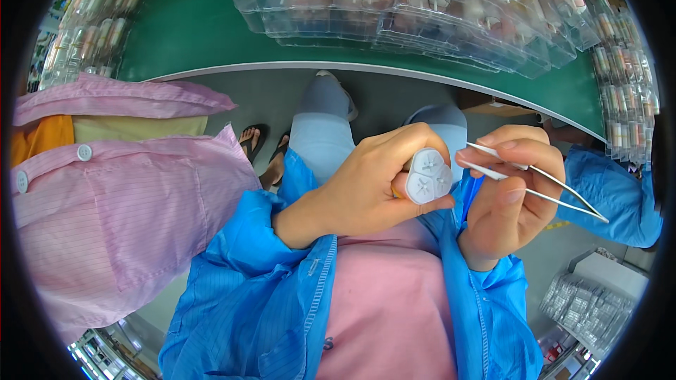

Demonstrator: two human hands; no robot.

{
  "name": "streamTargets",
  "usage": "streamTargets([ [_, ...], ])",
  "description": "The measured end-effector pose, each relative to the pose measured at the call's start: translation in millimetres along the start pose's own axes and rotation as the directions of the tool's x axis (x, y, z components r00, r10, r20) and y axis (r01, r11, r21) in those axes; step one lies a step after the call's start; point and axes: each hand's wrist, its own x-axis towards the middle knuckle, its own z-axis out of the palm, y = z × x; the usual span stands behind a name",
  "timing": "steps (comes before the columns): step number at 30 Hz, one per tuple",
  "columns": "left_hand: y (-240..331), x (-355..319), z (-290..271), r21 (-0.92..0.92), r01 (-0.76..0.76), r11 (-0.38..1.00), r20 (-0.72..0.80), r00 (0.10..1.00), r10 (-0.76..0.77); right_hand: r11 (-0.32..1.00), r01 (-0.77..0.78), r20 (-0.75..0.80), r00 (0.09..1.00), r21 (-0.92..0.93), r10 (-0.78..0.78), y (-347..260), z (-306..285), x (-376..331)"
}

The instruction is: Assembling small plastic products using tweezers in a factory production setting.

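My left hand (373,179) is wrapped round a white piece with a three-lobed end face (428,176), each lobe carrying a small star-shaped mark. That end points up toward me, while the rest of the piece is hidden in my fingers. A bit of yellow shows beside my left thumb. To its right, my right hand (517,186) grips a pair of metal tweezers (595,214) between thumb and fingers. The prongs are spread, their free ends close to the white piece but apart from it. The joined end sticks out to the right.
A green table (183,28) with a pale edge lies ahead, bearing stacked clear plastic trays (324,21) of pinkish-white parts. More filled trays (623,84) stand at the right. A person in a pink striped coat (127,218) is close on my left; a blue sleeve (609,197) shows right.
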Motion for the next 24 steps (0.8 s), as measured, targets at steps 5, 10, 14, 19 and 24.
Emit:
streamTargets([
  [5,-4.5,-1.2,3.0,-0.028,0.001,1.0,-0.016,1.0,-0.002,0.985,0.052,0.16,0.987,-0.166,-0.025,-0.4,-0.1,-1.4],
  [10,-6.6,-0.6,3.7,-0.048,-0.022,0.999,-0.018,1.0,0.021,0.985,0.081,0.2,0.979,-0.155,-0.049,0.5,1.0,1.5],
  [14,-7.6,-1.0,4.6,-0.058,-0.019,0.998,-0.036,0.999,0.017,0.993,-0.004,0.148,0.989,-0.12,0.022,-3.4,5.1,0.3],
  [19,-3.3,-0.4,3.5,-0.052,0.008,0.999,-0.055,0.998,-0.011,0.998,0.027,0.048,0.999,-0.05,-0.024,0.1,1.7,-2.8],
  [24,-5.4,0.1,2.5,-0.054,-0.017,0.998,-0.069,0.998,0.013,1.0,0.018,0.054,0.998,-0.005,-0.017,1.9,0.6,-3.2],
])
